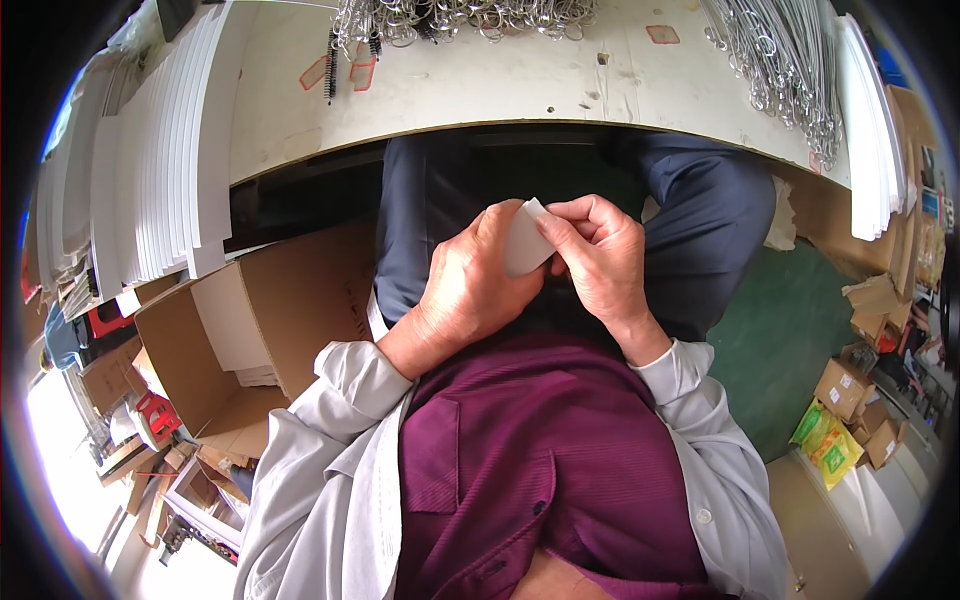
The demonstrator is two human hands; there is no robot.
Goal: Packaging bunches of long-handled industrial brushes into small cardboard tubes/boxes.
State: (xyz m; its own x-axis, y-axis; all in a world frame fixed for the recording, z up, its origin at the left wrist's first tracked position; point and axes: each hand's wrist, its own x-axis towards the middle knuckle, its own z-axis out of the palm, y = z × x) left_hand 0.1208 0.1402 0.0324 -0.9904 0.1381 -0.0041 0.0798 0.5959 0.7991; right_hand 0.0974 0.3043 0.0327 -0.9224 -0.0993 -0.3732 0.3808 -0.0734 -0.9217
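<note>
A small white piece of card or paper [527, 243] is held up over my lap between both hands. My left hand [470, 268] is closed around its left side, the fingers curled out of sight behind it. With thumb and fingertips, my right hand [600, 252] pinches its upper right edge near a pointed corner. Whether it is one sheet or several I cannot tell. Both hands are apart from the table edge, above my dark trousers.
Ahead is a pale table [480, 85] with a heap of wire loops [460, 18], small brushes [331, 68] and bundled wire pieces [780, 70]. White boxes or cards stand stacked at left [160, 150] and right [868, 130]. An open cardboard box [205, 350] sits left of my legs.
</note>
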